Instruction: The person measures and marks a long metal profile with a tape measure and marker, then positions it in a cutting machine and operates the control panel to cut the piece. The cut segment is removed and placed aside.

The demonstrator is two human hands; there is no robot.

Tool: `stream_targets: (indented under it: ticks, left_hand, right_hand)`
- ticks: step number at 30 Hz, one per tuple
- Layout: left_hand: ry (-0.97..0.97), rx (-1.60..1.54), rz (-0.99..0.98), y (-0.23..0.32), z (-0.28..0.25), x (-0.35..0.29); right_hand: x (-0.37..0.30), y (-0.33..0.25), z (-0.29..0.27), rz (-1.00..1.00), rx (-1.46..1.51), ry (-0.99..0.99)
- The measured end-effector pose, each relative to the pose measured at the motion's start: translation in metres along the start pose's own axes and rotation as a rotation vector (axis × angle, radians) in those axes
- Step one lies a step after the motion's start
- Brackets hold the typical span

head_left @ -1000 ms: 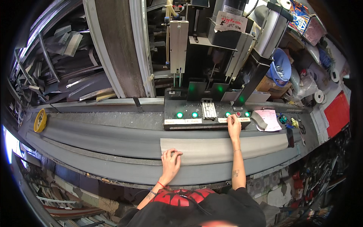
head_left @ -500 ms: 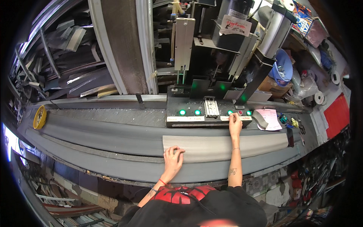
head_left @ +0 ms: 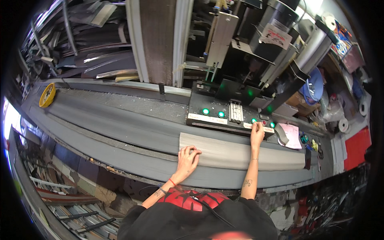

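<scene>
A pale grey, wood-grained strip (head_left: 234, 154) lies lengthwise on the bench, on top of dark grey rails. My left hand (head_left: 188, 162) rests near its left end, fingers slightly bent and apart, the palm facing down. At the front of a black machine base, my right hand (head_left: 257, 136) has its fingers drawn together, with fingertips at a lit green button (head_left: 254, 121). Beside that is a red button (head_left: 264, 123), then another green button (head_left: 272, 125). Two more lit green buttons, a left one (head_left: 205, 111) and a right one (head_left: 221, 114), sit left of a ribbed metal block (head_left: 236, 111).
A dark end stop (head_left: 307, 159) stands at the strip's right end. Beyond the base rises a machine with a metal cylinder (head_left: 316, 42). A yellow bowl (head_left: 47, 95) is at far left; a pink paper (head_left: 291, 136) and a curved grey offcut (head_left: 281, 134) lie at right.
The whole view has tilted, so the bench now slopes down toward the right. Both hands keep about the same places, the left on the strip and the right at the button.
</scene>
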State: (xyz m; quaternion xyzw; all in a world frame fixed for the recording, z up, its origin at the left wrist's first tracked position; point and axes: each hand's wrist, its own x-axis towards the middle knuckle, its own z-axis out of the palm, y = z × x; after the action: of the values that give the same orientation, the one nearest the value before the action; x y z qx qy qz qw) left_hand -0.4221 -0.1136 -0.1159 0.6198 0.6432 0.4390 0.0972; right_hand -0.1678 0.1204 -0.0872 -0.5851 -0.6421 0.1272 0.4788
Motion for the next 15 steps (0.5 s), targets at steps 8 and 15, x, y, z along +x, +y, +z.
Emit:
stream_targets:
  ticks: [8,15]
  left_hand:
    - [-0.027,0.007,-0.022,0.0001,0.0007,0.0004]
    - [-0.029,0.01,-0.021,0.0013,-0.0002,0.0011]
  right_hand:
    - [0.0004,-0.0002,0.0,0.042,-0.027,-0.011]
    - [-0.0001,-0.0043,-0.001,0.05,-0.058,-0.007]
